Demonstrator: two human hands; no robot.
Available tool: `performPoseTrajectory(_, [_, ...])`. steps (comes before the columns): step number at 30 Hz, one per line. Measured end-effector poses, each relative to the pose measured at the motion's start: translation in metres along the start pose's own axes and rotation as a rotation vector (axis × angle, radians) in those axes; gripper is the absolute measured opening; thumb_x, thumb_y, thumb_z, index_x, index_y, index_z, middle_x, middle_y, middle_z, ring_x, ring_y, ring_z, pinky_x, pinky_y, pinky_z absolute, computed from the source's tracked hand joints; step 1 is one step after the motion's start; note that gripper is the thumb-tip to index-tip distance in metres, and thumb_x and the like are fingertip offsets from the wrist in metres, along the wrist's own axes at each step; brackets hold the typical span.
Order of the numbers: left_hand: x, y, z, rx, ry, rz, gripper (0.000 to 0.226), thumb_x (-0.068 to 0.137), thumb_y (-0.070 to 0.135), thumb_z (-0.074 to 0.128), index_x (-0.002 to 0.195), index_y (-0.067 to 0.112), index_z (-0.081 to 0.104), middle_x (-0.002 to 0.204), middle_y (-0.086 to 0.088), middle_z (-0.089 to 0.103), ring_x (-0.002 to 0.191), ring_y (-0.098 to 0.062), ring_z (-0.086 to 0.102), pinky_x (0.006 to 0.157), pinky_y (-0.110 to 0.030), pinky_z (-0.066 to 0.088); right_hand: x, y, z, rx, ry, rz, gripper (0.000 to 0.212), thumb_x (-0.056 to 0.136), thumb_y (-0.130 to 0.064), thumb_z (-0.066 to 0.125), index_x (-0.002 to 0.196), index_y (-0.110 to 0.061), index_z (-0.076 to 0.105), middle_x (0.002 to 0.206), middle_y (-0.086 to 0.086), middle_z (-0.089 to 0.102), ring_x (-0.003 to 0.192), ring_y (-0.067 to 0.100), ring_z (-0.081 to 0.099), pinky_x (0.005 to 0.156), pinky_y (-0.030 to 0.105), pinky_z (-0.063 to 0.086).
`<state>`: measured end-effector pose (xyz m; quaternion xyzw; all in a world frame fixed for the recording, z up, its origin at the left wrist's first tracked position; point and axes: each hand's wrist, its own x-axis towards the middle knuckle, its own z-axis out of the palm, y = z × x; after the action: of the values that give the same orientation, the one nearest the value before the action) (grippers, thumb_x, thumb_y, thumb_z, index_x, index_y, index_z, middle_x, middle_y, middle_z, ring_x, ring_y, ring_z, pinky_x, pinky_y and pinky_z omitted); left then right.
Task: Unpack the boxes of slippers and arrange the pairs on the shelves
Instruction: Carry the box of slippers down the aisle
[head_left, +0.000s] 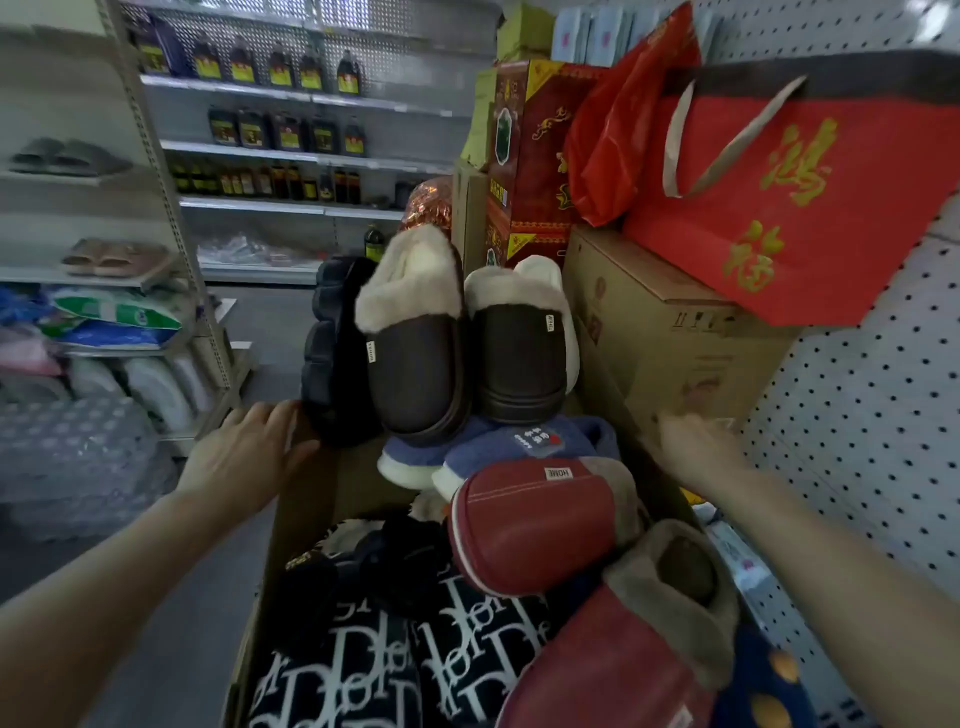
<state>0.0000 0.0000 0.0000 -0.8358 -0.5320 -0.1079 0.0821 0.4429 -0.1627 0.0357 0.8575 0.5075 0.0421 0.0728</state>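
Metal shelving (156, 208) fills the left side, with 1 grey pair of slides (62, 156) on an upper level and 1 tan pair (114, 257) on the level below; dark bottles (280, 67) line the racks further back. An open cardboard box (291, 545) takes up the lower middle, heaped with slippers. To its right, against the pegboard wall, a red paper bag (810, 208) with gold characters leans on a closed brown carton (660, 332). At the near end of the open box lie black slippers with white lettering (415, 665), with 2 red slippers (530, 525) beside them on the right, 1 tagged HOME. Behind these lie 2 blue fleece slippers (493, 447), and on top of them, at the far end, 2 brown slippers with cream fur lining (415, 364) stand on their toes, side by side. A black slipper (337, 353) stands upright just left of them. The left hand (244, 452) is spread flat at the box's far left corner, fingers straight and touching the black slipper's lower end. The right hand (696, 447) reaches to the box's right edge beside the closed carton; it is blurred, so I cannot tell its grip.
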Motion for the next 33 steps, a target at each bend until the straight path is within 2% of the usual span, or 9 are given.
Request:
performPoseTrajectory(2, [0.008, 0.003, 0.004, -0.049, -0.071, -0.092, 0.063, 0.095, 0.057, 0.037, 0.141, 0.015, 0.037, 0.123, -0.012, 0.061, 0.109, -0.031, 0.060, 0.082, -0.040, 0.050, 0.011, 0.000, 0.007, 0.054, -0.083, 0.033, 0.035, 0.102, -0.045, 0.045, 0.096, -0.013, 0.057, 0.083, 0.005, 0.056, 0.080, 0.027, 0.058, 0.063, 0.034, 0.043])
performPoseTrajectory(5, [0.018, 0.006, 0.009, -0.066, -0.194, -0.144, 0.047, 0.098, 0.052, 0.037, 0.123, 0.014, 0.051, 0.108, -0.013, 0.066, 0.096, -0.032, 0.064, 0.075, -0.037, 0.050, 0.028, 0.000, 0.024, 0.216, -0.161, 0.008, 0.027, 0.101, -0.037, 0.052, 0.107, -0.012, 0.060, 0.090, 0.007, 0.061, 0.087, 0.030, 0.062, 0.069, 0.036, 0.048])
performPoseTrajectory(8, [0.025, 0.008, 0.013, -0.079, -0.251, -0.148, 0.033, 0.099, 0.040, 0.043, 0.111, 0.010, 0.053, 0.107, -0.016, 0.065, 0.097, -0.034, 0.062, 0.075, -0.036, 0.047, 0.039, 0.000, 0.034, 0.254, -0.195, -0.035, 0.019, 0.099, -0.025, 0.055, 0.110, -0.011, 0.059, 0.092, 0.006, 0.062, 0.083, 0.027, 0.060, 0.070, 0.037, 0.049])
performPoseTrajectory(14, [0.026, 0.009, 0.019, -0.105, -0.195, -0.139, 0.025, 0.097, 0.024, 0.049, 0.113, 0.005, 0.053, 0.105, -0.020, 0.065, 0.095, -0.038, 0.061, 0.066, -0.034, 0.037, 0.029, -0.006, 0.027, 0.222, -0.109, -0.048, 0.007, 0.098, -0.020, 0.054, 0.097, -0.013, 0.057, 0.092, 0.008, 0.063, 0.088, 0.031, 0.062, 0.071, 0.037, 0.048])
performPoseTrajectory(20, [0.005, -0.018, 0.003, -0.187, -0.120, -0.136, 0.019, 0.095, 0.021, 0.051, 0.106, 0.006, 0.056, 0.097, -0.019, 0.065, 0.087, -0.037, 0.062, 0.065, -0.034, 0.039, -0.007, -0.023, -0.006, 0.224, 0.084, -0.033, 0.014, 0.097, -0.022, 0.055, 0.101, -0.009, 0.059, 0.096, 0.017, 0.063, 0.093, 0.039, 0.060, 0.070, 0.036, 0.041])
performPoseTrajectory(24, [-0.012, -0.047, -0.022, -0.176, -0.063, -0.121, 0.015, 0.095, 0.018, 0.051, 0.104, 0.006, 0.056, 0.084, -0.014, 0.061, 0.074, -0.032, 0.058, 0.063, -0.037, 0.044, -0.037, -0.050, -0.046, 0.195, 0.129, -0.033, 0.010, 0.095, -0.019, 0.058, 0.090, -0.013, 0.052, 0.087, 0.013, 0.058, 0.093, 0.039, 0.062, 0.067, 0.034, 0.038])
performPoseTrajectory(26, [-0.020, -0.068, -0.036, -0.157, -0.032, -0.110, 0.019, 0.094, 0.018, 0.052, 0.107, 0.006, 0.059, 0.091, -0.020, 0.066, 0.082, -0.037, 0.063, 0.067, -0.039, 0.047, -0.055, -0.066, -0.062, 0.185, 0.130, -0.022, 0.008, 0.093, -0.015, 0.060, 0.096, -0.010, 0.055, 0.091, 0.016, 0.059, 0.098, 0.040, 0.060, 0.070, 0.035, 0.039])
performPoseTrajectory(28, [-0.028, -0.092, -0.050, -0.155, -0.020, -0.111, 0.021, 0.093, 0.018, 0.053, 0.108, 0.005, 0.060, 0.097, -0.023, 0.068, 0.088, -0.039, 0.064, 0.070, -0.039, 0.048, -0.071, -0.083, -0.074, 0.170, 0.139, -0.014, 0.016, 0.091, -0.015, 0.061, 0.104, -0.007, 0.058, 0.100, 0.020, 0.063, 0.100, 0.042, 0.059, 0.073, 0.038, 0.042])
performPoseTrajectory(33, [-0.062, -0.154, -0.073, -0.109, -0.011, -0.112, 0.019, 0.093, 0.016, 0.054, 0.105, 0.004, 0.063, 0.100, -0.025, 0.067, 0.094, -0.040, 0.063, 0.071, -0.038, 0.044, -0.109, -0.143, -0.093, 0.238, 0.140, -0.011, 0.017, 0.090, -0.016, 0.060, 0.103, -0.005, 0.060, 0.103, 0.022, 0.063, 0.097, 0.043, 0.060, 0.076, 0.043, 0.051])
